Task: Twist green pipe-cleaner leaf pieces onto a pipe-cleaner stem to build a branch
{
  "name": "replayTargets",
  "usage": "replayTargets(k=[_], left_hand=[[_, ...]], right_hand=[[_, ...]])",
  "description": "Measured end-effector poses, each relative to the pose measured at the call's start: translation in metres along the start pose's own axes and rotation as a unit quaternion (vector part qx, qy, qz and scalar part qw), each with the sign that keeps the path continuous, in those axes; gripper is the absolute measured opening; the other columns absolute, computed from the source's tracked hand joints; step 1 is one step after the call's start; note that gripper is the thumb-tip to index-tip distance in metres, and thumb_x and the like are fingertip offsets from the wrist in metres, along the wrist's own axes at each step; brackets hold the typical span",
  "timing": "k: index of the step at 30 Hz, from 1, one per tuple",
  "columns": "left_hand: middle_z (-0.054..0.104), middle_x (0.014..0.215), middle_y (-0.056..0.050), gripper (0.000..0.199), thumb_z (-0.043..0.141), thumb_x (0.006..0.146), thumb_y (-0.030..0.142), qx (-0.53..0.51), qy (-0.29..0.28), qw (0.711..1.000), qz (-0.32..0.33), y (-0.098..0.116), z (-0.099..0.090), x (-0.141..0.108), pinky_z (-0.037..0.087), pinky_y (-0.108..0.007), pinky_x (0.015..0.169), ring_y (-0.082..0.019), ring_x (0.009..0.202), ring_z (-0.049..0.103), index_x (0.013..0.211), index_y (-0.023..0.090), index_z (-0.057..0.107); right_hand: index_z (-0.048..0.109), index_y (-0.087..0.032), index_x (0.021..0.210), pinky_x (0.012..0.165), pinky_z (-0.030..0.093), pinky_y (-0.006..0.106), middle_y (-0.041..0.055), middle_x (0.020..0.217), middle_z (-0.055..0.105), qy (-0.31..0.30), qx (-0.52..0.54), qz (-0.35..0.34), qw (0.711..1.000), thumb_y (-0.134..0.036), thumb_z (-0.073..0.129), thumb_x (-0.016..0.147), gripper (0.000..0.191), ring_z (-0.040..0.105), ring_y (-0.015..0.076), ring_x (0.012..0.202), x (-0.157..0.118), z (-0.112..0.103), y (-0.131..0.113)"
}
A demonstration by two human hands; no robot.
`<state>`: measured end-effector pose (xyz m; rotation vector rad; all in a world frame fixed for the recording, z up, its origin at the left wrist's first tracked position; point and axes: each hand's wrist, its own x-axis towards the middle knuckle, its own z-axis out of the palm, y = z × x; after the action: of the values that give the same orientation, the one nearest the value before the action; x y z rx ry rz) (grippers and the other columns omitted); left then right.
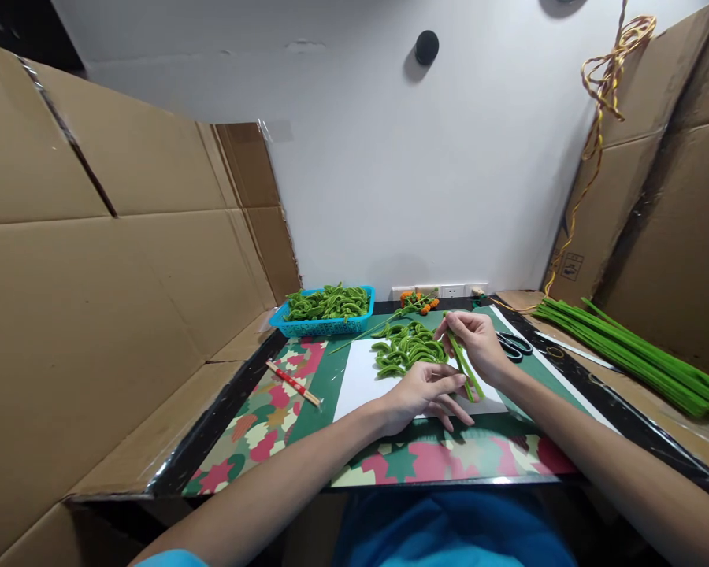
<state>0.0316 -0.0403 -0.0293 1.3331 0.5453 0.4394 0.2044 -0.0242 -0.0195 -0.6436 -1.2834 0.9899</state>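
Between both hands a green pipe cleaner [461, 361] is held, doubled into strands that slant down to the right. My right hand [476, 339] is closed in a pinch on its upper end. Lower down, my left hand [422, 390] pinches the strands between thumb and index finger, the other fingers spread. Behind the left hand, a pile of curled green pipe-cleaner pieces [410, 345] lies on a white sheet [354, 378]. Just right of my right hand lie black-handled scissors [514, 345].
A blue basket [324, 325] full of similar green pieces stands at the back left. An orange flower piece [419, 302] lies at the back. Wrapped chopsticks [294, 383] are on the left, long green pipe cleaners [632, 354] on the right. Cardboard walls [124, 299] flank the table.
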Motion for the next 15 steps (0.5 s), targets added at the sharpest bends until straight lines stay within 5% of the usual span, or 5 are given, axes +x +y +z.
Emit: replayTargets(k=[5, 11, 15], left_hand=[[0.078, 0.106, -0.023, 0.062, 0.084, 0.075, 0.062, -0.039, 0.035, 0.998, 0.019, -0.0007, 0.0008, 0.0028, 0.058, -0.027, 0.057, -0.027, 0.077, 0.08, 0.104, 0.008, 0.07], [0.078, 0.111, -0.023, 0.066, 0.065, 0.086, 0.069, -0.084, -0.012, 0.996, -0.003, 0.0061, -0.0027, -0.0006, 0.061, -0.03, 0.064, -0.027, 0.082, 0.08, 0.11, 0.008, 0.073], [0.079, 0.108, -0.023, 0.06, 0.07, 0.089, 0.062, -0.046, -0.001, 0.999, 0.014, 0.0061, -0.0008, -0.0015, 0.06, -0.03, 0.063, -0.027, 0.08, 0.08, 0.113, 0.007, 0.072]], right_hand=[[0.077, -0.018, 0.074, 0.051, 0.041, 0.025, 0.0065, 0.076, 0.074, 0.008, -0.05, 0.006, 0.999, -0.06, 0.074, 0.09, 0.046, 0.056, 0.0129, 0.056, -0.0011, 0.0033, -0.0014], [0.071, -0.017, 0.063, 0.052, 0.041, 0.026, 0.0072, 0.077, 0.071, 0.011, -0.022, 0.011, 1.0, -0.064, 0.071, 0.09, 0.054, 0.055, 0.0132, 0.059, -0.0004, 0.0015, -0.0045], [0.071, -0.017, 0.06, 0.053, 0.042, 0.024, 0.008, 0.086, 0.069, 0.011, -0.049, -0.006, 0.999, -0.059, 0.073, 0.09, 0.052, 0.054, 0.0138, 0.067, 0.0001, -0.0003, -0.0056]])
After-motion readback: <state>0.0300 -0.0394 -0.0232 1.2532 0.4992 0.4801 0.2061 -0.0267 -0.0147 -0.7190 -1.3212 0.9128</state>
